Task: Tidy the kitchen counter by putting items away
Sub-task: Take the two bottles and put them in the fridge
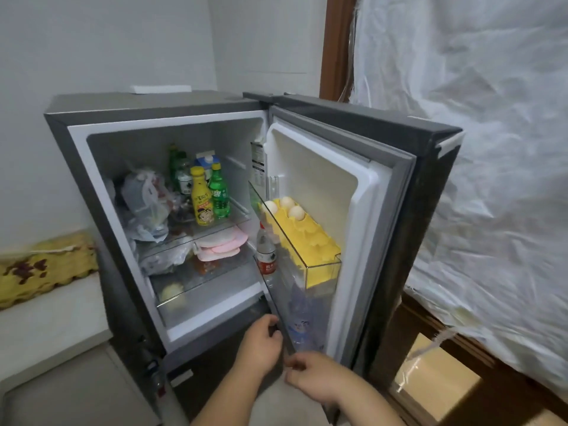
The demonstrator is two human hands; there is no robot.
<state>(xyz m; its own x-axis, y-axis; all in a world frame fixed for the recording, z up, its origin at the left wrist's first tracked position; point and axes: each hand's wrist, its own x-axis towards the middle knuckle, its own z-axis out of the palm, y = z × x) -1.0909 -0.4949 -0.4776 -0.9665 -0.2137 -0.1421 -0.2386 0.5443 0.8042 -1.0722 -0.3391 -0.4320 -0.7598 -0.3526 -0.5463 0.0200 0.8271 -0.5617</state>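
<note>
A small grey fridge (92,142) stands open, its door (353,192) swung right. In the lower door shelf (278,305) lies a clear packet with a blue cartoon print (302,329), next to an upright water bottle with a red label (266,253). My left hand (261,344) curls its fingers round the near edge of that lower shelf. At the shelf's bottom corner, my right hand (315,379) has its bent fingertips at the packet; the blur hides whether it grips anything.
The upper door rack carries a yellow egg tray (302,238) with three eggs. Inside are a yellow bottle (201,199), a green soda bottle (219,193), plastic bags (147,204) and pink cloths (222,244). A white counter (46,327) lies left; plastic sheeting (476,149) hangs right.
</note>
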